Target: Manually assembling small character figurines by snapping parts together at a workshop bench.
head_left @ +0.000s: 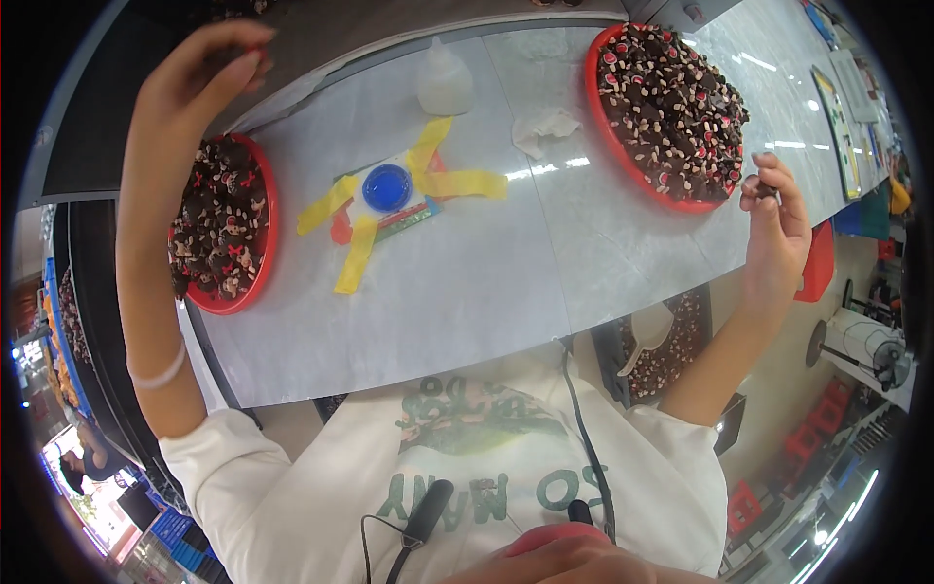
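Note:
My left hand is raised past the table's far left edge, beyond the left red tray. Its fingers are pinched together, with a small red bit showing at the tips; the rest of that piece is hidden. My right hand is just off the near right rim of the right red tray. Thumb and fingers there pinch a small dark brown piece. Both trays are heaped with small dark brown pieces marked with pink, cream and red. Between them a round blue dish is fixed to the table with yellow tape.
A white squeeze bottle stands at the table's far side, with a crumpled white tissue to its right. Below the near edge is a container of more pieces with a white scoop. A red bin lies beyond my right hand.

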{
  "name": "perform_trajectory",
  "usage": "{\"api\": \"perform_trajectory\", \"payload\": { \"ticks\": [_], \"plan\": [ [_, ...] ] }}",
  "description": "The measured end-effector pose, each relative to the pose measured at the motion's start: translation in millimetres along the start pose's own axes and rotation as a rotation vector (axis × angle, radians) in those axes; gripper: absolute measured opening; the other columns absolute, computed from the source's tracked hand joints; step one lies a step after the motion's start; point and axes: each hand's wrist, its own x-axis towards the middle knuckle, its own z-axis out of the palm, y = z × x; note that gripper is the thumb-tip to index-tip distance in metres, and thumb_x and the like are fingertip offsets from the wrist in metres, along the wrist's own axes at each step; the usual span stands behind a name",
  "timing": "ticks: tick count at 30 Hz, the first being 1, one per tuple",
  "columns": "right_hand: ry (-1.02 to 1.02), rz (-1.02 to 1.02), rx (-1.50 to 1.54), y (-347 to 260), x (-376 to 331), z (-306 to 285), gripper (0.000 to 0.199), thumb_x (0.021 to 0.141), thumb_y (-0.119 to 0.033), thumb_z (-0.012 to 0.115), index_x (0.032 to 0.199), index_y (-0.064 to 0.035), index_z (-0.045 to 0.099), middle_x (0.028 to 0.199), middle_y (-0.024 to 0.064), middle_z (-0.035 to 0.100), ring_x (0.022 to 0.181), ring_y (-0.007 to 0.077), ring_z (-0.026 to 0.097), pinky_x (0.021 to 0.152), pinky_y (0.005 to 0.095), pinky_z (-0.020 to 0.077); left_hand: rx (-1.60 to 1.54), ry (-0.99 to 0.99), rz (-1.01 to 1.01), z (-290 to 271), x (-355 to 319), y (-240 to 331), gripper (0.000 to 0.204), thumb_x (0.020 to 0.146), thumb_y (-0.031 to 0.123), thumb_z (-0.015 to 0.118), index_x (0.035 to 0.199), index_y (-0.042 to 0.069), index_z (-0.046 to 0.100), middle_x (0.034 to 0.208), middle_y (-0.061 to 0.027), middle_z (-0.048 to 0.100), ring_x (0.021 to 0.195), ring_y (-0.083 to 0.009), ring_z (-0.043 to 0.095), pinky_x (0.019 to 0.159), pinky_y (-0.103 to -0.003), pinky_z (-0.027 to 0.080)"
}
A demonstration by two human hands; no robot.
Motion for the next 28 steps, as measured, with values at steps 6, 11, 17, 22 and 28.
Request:
{"api": "perform_trajectory", "payload": {
  "ticks": [6, 11, 17, 22, 28],
  "plan": [
    [-0.137, 0.051, 0.104, -6.7, -26.3, 18.1, 0.033, 0.084, -0.014, 0.059, 0.112, 0.002, 0.053, 0.097, 0.0135, 0.059, 0.073, 0.015, 0.055, 0.06, 0.0246, 0.0441, -0.311, 0.11, -0.103, 29.4, -116.3, 23.6, 0.019, 0.083, 0.011, 0.057, 0.098, -0.001, 0.059, 0.107, -0.0138, 0.054, 0.088, -0.0205, 0.059, 0.073, -0.028, 0.049],
    [-0.151, 0.175, 0.291, -2.0, -44.3, 49.6, 0.03, 0.086, -0.021, 0.058, 0.106, 0.0013, 0.054, 0.086, 0.0143, 0.061, 0.067, 0.0153, 0.055, 0.053, 0.025, 0.0429, -0.855, -0.03, -0.283, 87.4, -169.5, 38.6, 0.016, 0.079, 0.003, 0.062, 0.093, -0.003, 0.059, 0.105, -0.0171, 0.053, 0.084, -0.0207, 0.059, 0.071, -0.028, 0.048],
    [-0.448, 0.335, 0.459, -4.7, -43.5, 90.2, 0.03, 0.079, -0.01, 0.064, 0.104, 0.0049, 0.056, 0.109, 0.0207, 0.055, 0.07, 0.0165, 0.059, 0.056, 0.0225, 0.0475, -1.127, -0.013, -0.533, 123.2, -171.9, 45.6, 0.025, 0.074, 0.006, 0.068, 0.096, 0.0, 0.059, 0.104, -0.0174, 0.054, 0.087, -0.0221, 0.06, 0.076, -0.03, 0.049],
    [-0.541, 0.41, 0.341, -27.9, -35.1, 119.0, 0.03, 0.078, -0.006, 0.059, 0.104, 0.0078, 0.055, 0.103, 0.0212, 0.058, 0.069, 0.017, 0.06, 0.055, 0.0238, 0.0483, -1.102, 0.096, -0.268, 141.1, -173.2, 24.6, 0.024, 0.076, 0.004, 0.066, 0.098, -0.001, 0.059, 0.1, -0.0149, 0.056, 0.089, -0.0222, 0.059, 0.076, -0.03, 0.05],
    [-0.607, 0.449, 0.354, -21.2, -24.8, 147.6, 0.041, 0.078, -0.009, 0.06, 0.115, 0.0073, 0.052, 0.096, 0.0197, 0.061, 0.073, 0.0184, 0.06, 0.061, 0.0254, 0.0489, -0.884, 0.124, -0.153, 137.9, -176.9, 15.3, 0.03, 0.08, -0.006, 0.056, 0.109, 0.001, 0.059, 0.115, -0.0117, 0.053, 0.096, -0.0187, 0.052, 0.083, -0.03, 0.042]
  ]
}}
